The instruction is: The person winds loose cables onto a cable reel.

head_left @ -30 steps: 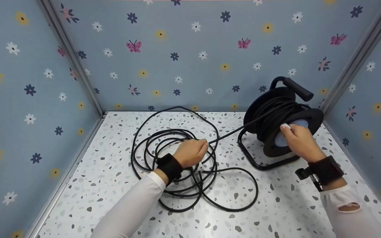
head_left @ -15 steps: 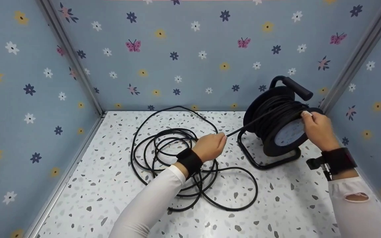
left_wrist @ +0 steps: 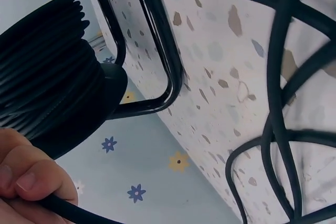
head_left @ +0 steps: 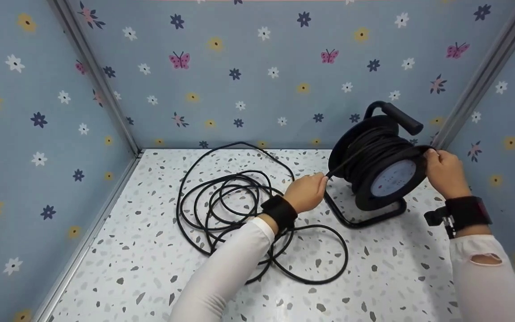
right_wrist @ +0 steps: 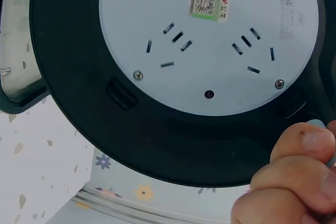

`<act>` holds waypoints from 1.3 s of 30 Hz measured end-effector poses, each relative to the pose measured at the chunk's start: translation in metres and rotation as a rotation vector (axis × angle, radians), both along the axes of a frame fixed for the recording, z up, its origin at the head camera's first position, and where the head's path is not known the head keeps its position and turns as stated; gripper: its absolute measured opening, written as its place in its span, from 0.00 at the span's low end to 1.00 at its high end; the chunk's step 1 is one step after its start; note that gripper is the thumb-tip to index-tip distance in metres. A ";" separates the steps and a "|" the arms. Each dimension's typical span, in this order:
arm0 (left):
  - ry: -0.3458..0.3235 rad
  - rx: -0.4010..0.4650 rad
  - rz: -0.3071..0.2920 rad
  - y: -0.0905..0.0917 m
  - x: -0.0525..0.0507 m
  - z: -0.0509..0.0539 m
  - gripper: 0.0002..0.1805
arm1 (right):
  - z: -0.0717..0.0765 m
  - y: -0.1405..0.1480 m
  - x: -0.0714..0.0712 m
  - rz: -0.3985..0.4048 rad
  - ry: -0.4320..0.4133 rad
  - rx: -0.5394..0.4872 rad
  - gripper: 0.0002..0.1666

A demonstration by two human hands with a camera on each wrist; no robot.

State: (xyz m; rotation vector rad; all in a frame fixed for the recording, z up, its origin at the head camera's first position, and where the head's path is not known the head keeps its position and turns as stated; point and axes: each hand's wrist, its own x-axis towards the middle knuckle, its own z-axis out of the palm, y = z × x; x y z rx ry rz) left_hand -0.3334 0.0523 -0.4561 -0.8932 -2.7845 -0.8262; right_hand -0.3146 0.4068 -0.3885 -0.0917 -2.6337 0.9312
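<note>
A black cable reel (head_left: 373,165) with a grey socket face (head_left: 393,178) stands on a tubular frame at the right. My left hand (head_left: 306,192) grips the black cable (left_wrist: 79,211) just left of the reel; the strand runs from the fist up to the wound drum. At the reel's right edge, my right hand (head_left: 448,175) holds on with curled fingers (right_wrist: 294,177), seen close to the black rim (right_wrist: 173,145) in the right wrist view. Whether it pinches the rim or a small knob there is hidden. Loose cable coils (head_left: 235,192) lie left of the reel.
Flowered blue panels (head_left: 248,67) enclose the speckled white surface (head_left: 119,250) at the back and both sides. The reel's carrying handle (head_left: 403,118) sticks up near the back panel. One cable loop (head_left: 346,259) reaches toward the front.
My left hand has moved right and up toward the reel with the cable. My right hand has moved up and right along the reel's edge, off its socket face.
</note>
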 end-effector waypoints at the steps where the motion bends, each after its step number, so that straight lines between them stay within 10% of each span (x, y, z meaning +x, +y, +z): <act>1: -0.009 0.017 -0.005 0.000 0.000 0.000 0.20 | 0.000 0.000 0.000 0.000 -0.001 -0.001 0.31; 7: -0.133 0.142 -0.029 -0.017 -0.004 -0.009 0.20 | -0.004 0.000 -0.001 -0.027 -0.002 -0.027 0.31; 11: -0.170 0.059 -0.020 -0.041 -0.007 -0.021 0.15 | -0.009 0.004 0.001 -0.056 0.002 -0.044 0.32; 23: 0.050 -0.313 0.155 -0.140 -0.009 -0.050 0.09 | -0.014 0.008 -0.003 -0.062 0.019 -0.014 0.30; 27: 0.169 -0.205 0.274 -0.185 -0.015 -0.034 0.09 | -0.015 0.009 -0.005 -0.064 0.025 -0.007 0.30; 39: 0.288 0.603 0.395 -0.276 -0.034 0.057 0.15 | -0.016 0.009 -0.005 -0.071 0.010 0.010 0.29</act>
